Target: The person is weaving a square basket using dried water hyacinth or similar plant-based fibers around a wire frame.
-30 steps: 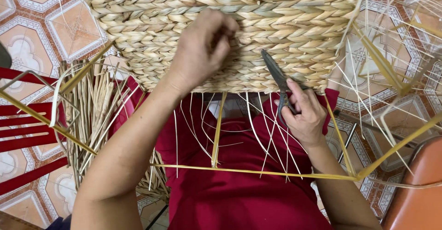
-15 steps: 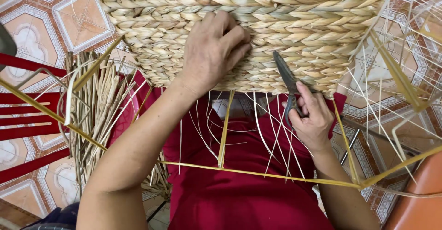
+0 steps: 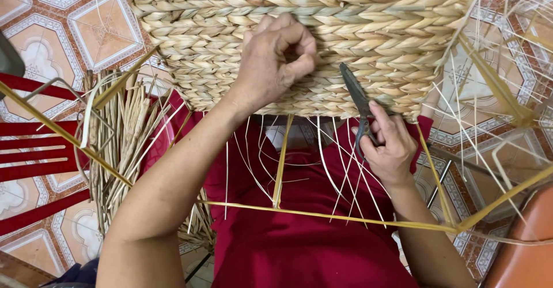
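Note:
A half-woven basket (image 3: 368, 34) of braided pale straw sits on a yellow wire frame (image 3: 322, 214) over my red-clothed lap. My left hand (image 3: 276, 63) presses on the woven wall, fingers curled and pinching a strand of the weave. My right hand (image 3: 389, 147) holds dark metal scissors (image 3: 354, 95), blades pointing up against the basket's lower edge. Thin loose straw strands (image 3: 340, 167) hang down from the woven edge between my arms.
A bundle of dry straw stalks (image 3: 124, 144) lies at my left beside a red slatted chair (image 3: 34, 161). Patterned floor tiles (image 3: 63, 11) surround the work. More yellow frame wires (image 3: 501, 98) stand at the right, with an orange seat (image 3: 527, 247) at the lower right corner.
My left hand has curled from lying flat on the weave into a pinch. The right hand and scissors sit slightly more to the right in view.

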